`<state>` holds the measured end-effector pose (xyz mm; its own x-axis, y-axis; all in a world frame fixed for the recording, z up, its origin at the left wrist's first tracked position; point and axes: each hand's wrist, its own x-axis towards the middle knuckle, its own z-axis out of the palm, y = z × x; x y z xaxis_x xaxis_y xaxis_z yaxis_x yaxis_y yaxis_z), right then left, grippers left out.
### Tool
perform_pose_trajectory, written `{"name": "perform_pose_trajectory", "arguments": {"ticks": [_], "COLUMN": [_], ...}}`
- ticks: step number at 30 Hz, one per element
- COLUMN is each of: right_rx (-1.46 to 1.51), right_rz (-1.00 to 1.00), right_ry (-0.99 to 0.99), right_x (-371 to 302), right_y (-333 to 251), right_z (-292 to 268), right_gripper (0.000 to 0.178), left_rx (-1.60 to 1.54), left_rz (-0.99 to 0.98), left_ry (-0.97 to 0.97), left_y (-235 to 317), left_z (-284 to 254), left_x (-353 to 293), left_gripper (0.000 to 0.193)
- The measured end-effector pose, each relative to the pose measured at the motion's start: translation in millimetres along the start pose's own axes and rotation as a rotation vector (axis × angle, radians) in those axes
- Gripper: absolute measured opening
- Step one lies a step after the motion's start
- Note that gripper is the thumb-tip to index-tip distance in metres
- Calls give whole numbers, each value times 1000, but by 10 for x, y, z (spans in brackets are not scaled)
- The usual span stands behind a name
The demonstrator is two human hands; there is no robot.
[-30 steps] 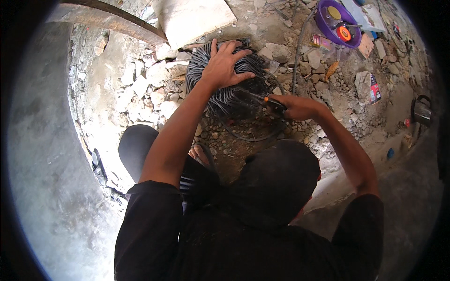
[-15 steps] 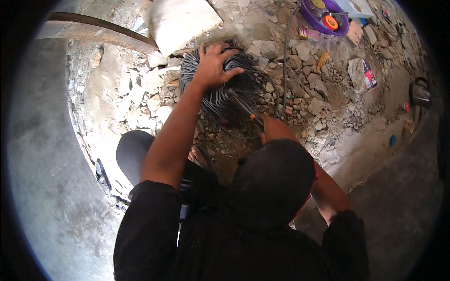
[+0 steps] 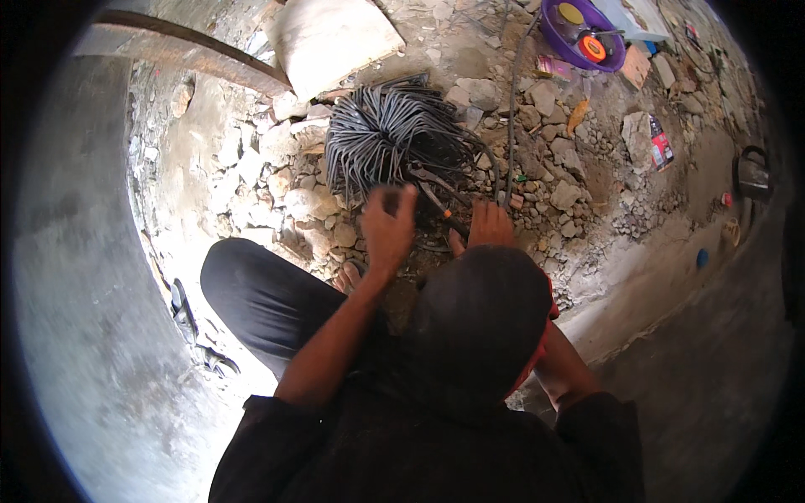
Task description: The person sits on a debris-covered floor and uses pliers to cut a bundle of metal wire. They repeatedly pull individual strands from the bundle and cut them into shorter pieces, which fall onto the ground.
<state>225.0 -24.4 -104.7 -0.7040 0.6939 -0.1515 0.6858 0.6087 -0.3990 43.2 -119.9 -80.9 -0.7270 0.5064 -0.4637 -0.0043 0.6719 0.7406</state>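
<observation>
A thick bundle of dark grey bent rods or wires (image 3: 381, 138) lies on the rubble in front of me. My left hand (image 3: 388, 230) is just off its near edge, fingers curled in and slightly blurred; anything between them is too small to make out. My right hand (image 3: 489, 225) is closed around the handle end of a long pair of pliers (image 3: 444, 210) with an orange mark. The metal end of the pliers points to the bundle's near right side. My dark cap hides part of my right wrist and forearm.
Broken stones (image 3: 562, 151) surround the bundle, and a dark cable (image 3: 511, 109) runs along its right. Far off stand a pale board (image 3: 335, 42), a wooden beam (image 3: 201, 59) and a purple basin (image 3: 549, 33) holding small items. Sandals (image 3: 183, 310) lie at left; a metal kettle-like vessel (image 3: 753, 173) stands right.
My left hand has lifted off the top of the bundle and come back toward me, its fingers now curled. My right hand stays by the pliers, with more of its fingers showing.
</observation>
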Motion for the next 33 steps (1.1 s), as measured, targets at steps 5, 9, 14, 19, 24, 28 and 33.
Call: {"name": "perform_pose_trajectory", "arguments": {"ticks": [5, 9, 14, 19, 24, 28, 33], "right_rx": [-125, -87, 448, 978, 223, 60, 752], "right_rz": [-133, -184, 148, 416, 178, 25, -148], "right_ry": [121, 47, -383, -542, -567, -296, 87], "right_x": [-82, 4, -26, 2, -10, 8, -236], "right_y": [243, 232, 153, 384, 362, 257, 490], "right_z": [287, -13, -455, -309, -239, -168, 175], "right_gripper": [68, 66, 84, 86, 78, 74, 75], "left_rx": [-559, -961, -1467, -1720, -1336, -1040, -1635], "left_rz": [-538, -715, -546, -367, -716, -702, -366], "left_ry": [-291, -87, -468, -837, -401, -143, -829], "left_y": [268, 366, 16, 22, 240, 286, -639], "left_z": [495, 952, 908, 835, 834, 946, 1450], "left_x": [-162, 126, 156, 147, 2, 0, 350], "left_gripper": [69, 59, 24, 21, 22, 22, 26]}}
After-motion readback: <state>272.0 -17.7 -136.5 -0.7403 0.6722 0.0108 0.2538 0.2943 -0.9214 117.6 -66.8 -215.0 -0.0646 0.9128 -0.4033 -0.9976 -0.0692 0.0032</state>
